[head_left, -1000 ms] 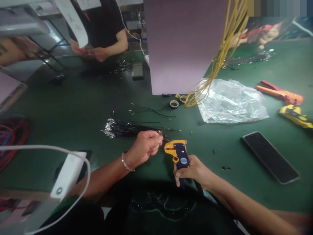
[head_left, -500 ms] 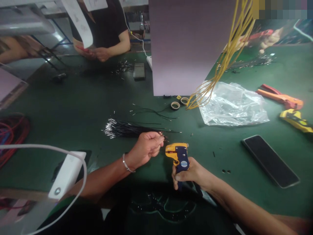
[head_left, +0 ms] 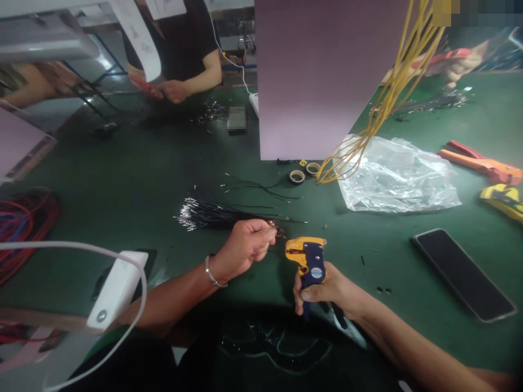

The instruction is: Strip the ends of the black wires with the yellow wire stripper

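Right hand wraps the wire stripper, phone at its three o'clock; across a gap at nine, left hand pinched narrow, contents unclear; black wire bundle at ten, lower edge of purple panel at twelve

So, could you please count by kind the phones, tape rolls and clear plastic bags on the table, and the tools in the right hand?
Phone: 1
Tape rolls: 2
Clear plastic bag: 1
Tool in right hand: 1
Total: 5
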`<state>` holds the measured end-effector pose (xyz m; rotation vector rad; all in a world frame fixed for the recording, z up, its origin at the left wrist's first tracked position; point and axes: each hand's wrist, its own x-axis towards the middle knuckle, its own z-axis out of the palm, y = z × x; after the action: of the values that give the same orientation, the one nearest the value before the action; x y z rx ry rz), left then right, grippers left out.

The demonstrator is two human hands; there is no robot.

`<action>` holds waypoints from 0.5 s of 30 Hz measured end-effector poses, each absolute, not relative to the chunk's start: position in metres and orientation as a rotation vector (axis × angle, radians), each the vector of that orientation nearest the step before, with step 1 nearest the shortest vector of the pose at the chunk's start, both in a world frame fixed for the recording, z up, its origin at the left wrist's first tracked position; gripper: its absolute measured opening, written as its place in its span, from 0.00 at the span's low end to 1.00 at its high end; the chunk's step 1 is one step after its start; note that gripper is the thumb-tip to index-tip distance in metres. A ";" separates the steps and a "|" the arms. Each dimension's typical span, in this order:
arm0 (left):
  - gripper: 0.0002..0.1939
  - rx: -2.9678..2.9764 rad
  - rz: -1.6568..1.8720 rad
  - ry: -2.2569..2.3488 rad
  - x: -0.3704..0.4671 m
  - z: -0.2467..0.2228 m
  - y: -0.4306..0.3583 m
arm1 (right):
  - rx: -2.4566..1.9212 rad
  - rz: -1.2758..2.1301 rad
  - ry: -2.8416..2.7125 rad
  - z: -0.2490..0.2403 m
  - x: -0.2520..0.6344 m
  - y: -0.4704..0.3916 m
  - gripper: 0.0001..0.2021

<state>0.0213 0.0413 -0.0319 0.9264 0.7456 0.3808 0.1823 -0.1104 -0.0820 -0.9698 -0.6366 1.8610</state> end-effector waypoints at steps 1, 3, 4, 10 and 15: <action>0.18 0.931 0.386 0.748 0.021 -0.031 0.041 | -0.968 1.866 -0.630 -0.083 0.182 -0.110 0.09; 0.18 0.940 0.393 0.753 0.021 -0.029 0.041 | -0.958 1.874 -0.631 -0.083 0.182 -0.110 0.09; 0.18 0.942 0.395 0.754 0.021 -0.028 0.041 | -0.954 1.875 -0.640 -0.083 0.181 -0.110 0.09; 0.17 0.939 0.386 0.744 0.021 -0.029 0.039 | -0.948 1.903 -0.643 -0.079 0.177 -0.108 0.08; 0.17 0.941 0.379 0.735 0.022 -0.029 0.038 | -0.954 1.896 -0.640 -0.078 0.174 -0.109 0.08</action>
<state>0.0216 0.0376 -0.0290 0.9413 0.7352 0.3795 0.1737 -0.1088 -0.0777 -0.9543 -0.6404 1.8965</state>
